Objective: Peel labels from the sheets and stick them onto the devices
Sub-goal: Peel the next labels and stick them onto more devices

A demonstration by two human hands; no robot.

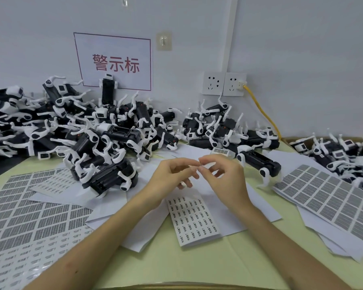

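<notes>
Head view shows the left hand [172, 174] and the right hand [224, 178] pinching between their fingertips what seems a tiny label [200, 164], above the label sheet [194, 218]; I judge it light, limp and sticky, best held only by one edge.

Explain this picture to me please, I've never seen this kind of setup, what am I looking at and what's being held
There is no machine here, only a person's bare hands, filmed by one wide camera worn on their head, looking down. The left hand and right hand meet fingertip to fingertip, pinching what looks like a tiny label; it is too small to be sure. Under them lies a stack of small label sheets on the table. Larger sheets lie at both sides. Behind are piles of black-and-white devices.
</notes>
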